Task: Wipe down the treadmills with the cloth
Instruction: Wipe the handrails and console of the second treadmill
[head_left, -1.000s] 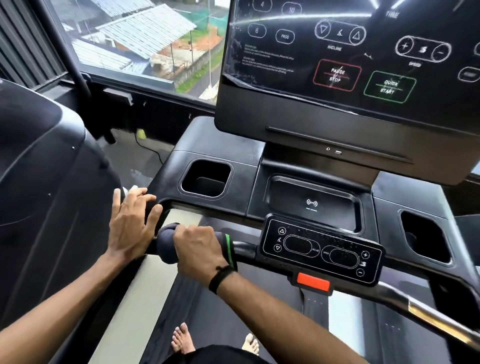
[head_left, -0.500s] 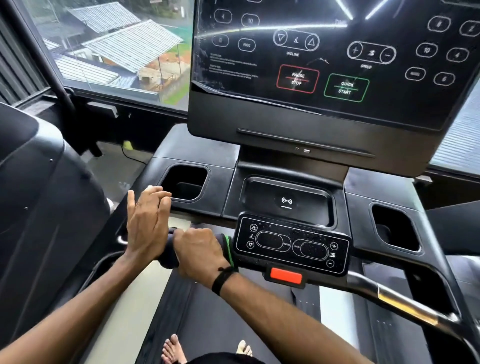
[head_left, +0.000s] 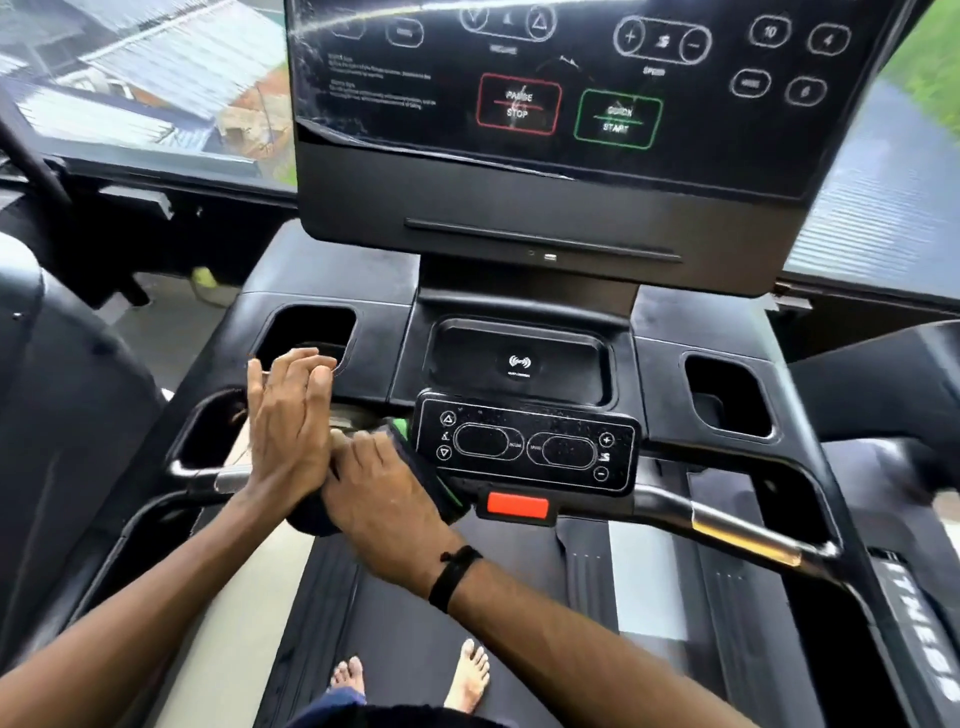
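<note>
Since before, my right hand slid the dark green-edged cloth along the chrome handlebar, gripping it; left hand flat, fingers together. Next: small control panel.

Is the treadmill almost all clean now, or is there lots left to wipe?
Lots left, it seems. Nothing here looks plainly finished. In hand: the right hand grips the dark cloth wrapped on the handlebar, just left of the small control panel, and the left hand rests open beside it. Still to do: that panel looks speckled, and the big screen shows streaks.
</note>
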